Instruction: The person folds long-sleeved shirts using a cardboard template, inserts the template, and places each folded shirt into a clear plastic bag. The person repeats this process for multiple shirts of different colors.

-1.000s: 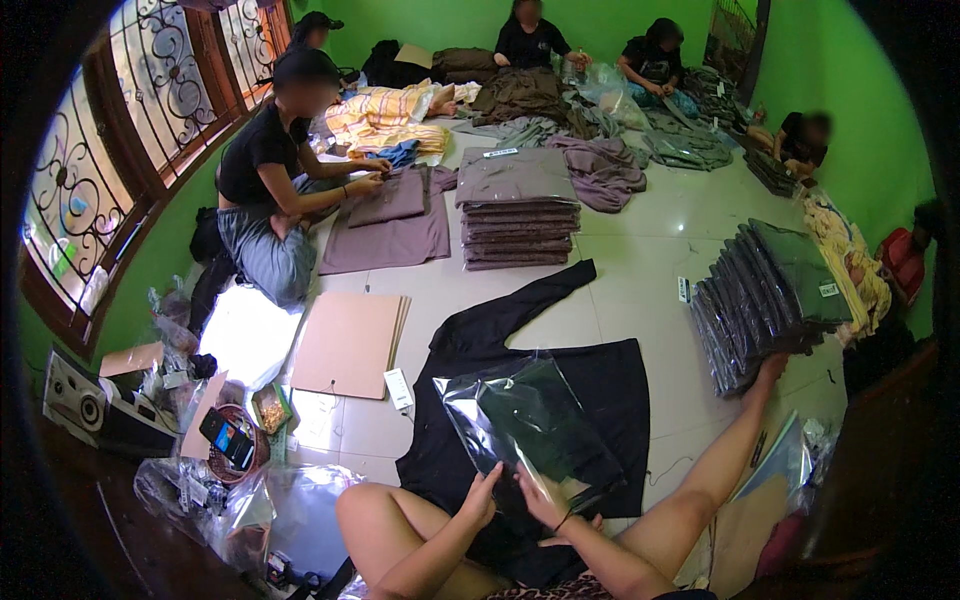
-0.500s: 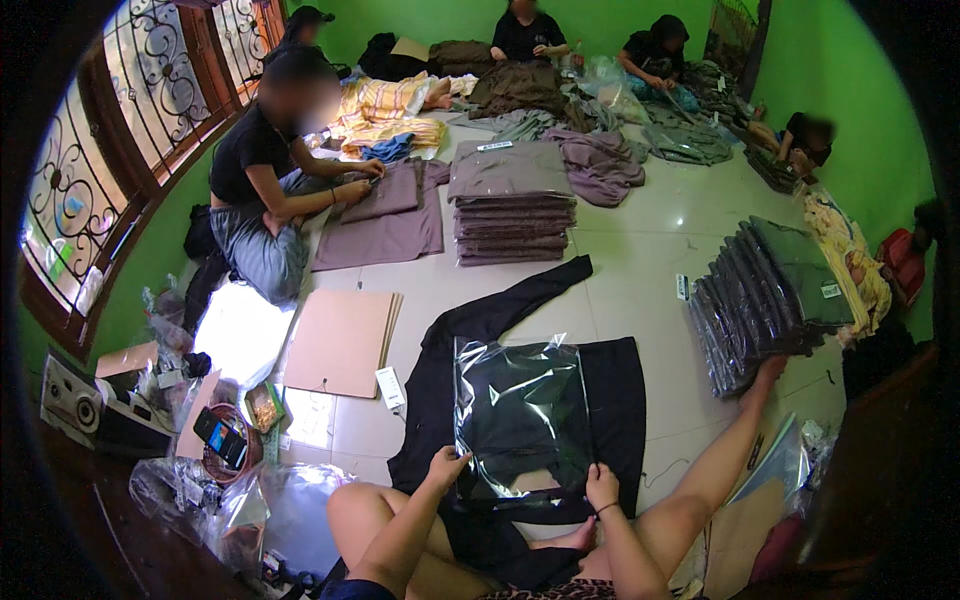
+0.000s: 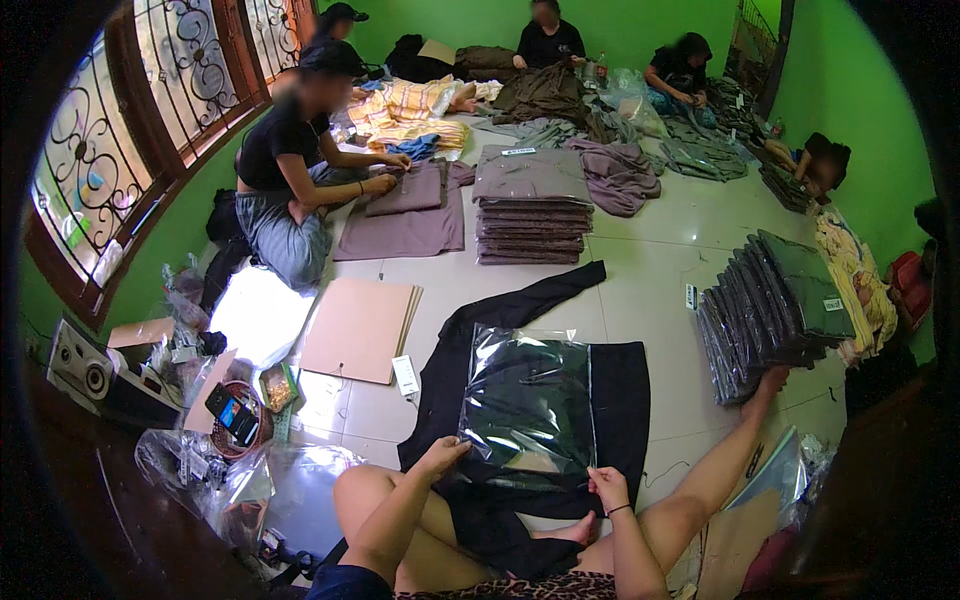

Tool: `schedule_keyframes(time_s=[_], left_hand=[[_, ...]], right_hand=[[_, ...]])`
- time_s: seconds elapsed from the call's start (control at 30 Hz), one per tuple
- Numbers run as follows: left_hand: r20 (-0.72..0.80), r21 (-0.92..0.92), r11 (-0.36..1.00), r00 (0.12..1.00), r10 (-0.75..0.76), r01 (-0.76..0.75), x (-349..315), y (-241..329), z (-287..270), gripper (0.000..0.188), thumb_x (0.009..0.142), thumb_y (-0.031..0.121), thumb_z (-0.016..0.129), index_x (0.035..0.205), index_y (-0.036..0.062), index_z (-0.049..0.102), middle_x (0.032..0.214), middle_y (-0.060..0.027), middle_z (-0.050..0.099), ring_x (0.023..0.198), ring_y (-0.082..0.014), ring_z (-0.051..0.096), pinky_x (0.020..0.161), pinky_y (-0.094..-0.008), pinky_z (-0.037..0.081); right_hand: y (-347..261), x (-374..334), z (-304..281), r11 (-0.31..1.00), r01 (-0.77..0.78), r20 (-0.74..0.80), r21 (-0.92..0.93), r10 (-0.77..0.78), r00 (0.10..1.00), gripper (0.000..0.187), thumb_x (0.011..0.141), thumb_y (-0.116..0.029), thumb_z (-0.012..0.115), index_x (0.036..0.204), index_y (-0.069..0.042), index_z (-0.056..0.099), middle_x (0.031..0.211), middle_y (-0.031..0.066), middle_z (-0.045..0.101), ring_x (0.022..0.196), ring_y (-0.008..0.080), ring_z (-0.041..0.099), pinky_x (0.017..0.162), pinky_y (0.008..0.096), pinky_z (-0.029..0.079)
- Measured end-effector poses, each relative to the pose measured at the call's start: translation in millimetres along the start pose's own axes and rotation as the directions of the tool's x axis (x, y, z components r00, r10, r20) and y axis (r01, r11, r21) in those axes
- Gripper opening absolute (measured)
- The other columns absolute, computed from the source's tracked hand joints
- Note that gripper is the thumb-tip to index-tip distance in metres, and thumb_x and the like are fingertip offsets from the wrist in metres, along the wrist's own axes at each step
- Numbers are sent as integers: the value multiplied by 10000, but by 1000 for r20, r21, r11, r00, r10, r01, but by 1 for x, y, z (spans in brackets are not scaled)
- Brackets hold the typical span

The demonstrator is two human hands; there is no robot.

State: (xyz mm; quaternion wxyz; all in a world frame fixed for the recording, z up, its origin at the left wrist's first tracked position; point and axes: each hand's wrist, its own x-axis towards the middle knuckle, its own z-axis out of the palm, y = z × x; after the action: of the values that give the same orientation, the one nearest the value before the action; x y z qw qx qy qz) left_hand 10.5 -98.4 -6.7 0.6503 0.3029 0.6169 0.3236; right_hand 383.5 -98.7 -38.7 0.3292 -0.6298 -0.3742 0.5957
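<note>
A clear plastic bag [image 3: 527, 400] lies spread over a black long-sleeved garment [image 3: 621, 420] on the floor in front of me. My left hand [image 3: 442, 457] pinches the bag's near left corner. At the near right corner, the fingers of my right hand [image 3: 608, 488] are closed on the same bag. A tan patch shows near the bag's near edge; whether it is a reflection or a thing inside I cannot tell. One sleeve of the garment stretches away to the far right, and a white tag [image 3: 404, 375] lies by its left side.
Cardboard sheets [image 3: 362, 328] lie to the left, near a phone [image 3: 233, 413] on a basket. Bagged garments are stacked ahead [image 3: 532, 230] and lean in a row at right [image 3: 765, 310]. A person [image 3: 300, 180] folds a brown garment; other people sit farther back.
The whole view has shifted a little. The bag's far edge now lies flatter on the garment, its film smoother. Both hands keep hold of its near corners.
</note>
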Motion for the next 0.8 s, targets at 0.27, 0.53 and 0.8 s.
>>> schedule_keyframes(time_s=[0.27,0.53,0.8], left_hand=[[41,376,922,993,-113,89,-32,-4,-9,192,816,172,615,738,-3,624,648,-55,593,521,-117,522,493,-250,442],[-220,-342,873,933,285,-347,-113,109,3,540,782,76,659,1188,15,309,696,-76,548,556,-118,503,503,-224,415],[-185,-774,307,661,727,-554,-205,215,21,505,843,24,543,1285,41,300,777,-25,462,678,-86,452,624,-233,401]], right_hand=[[-19,-26,-1,953,-301,158,44,291,944,158,856,-167,579,786,-26,567,692,55,561,601,141,555,575,260,487],[-162,-101,4,830,-30,275,557,-150,950,123,875,-169,555,808,-68,574,753,31,583,694,121,555,617,239,457],[-278,-183,-8,506,446,86,738,-726,682,151,898,-136,503,930,-18,592,866,104,635,782,166,620,713,282,522]])
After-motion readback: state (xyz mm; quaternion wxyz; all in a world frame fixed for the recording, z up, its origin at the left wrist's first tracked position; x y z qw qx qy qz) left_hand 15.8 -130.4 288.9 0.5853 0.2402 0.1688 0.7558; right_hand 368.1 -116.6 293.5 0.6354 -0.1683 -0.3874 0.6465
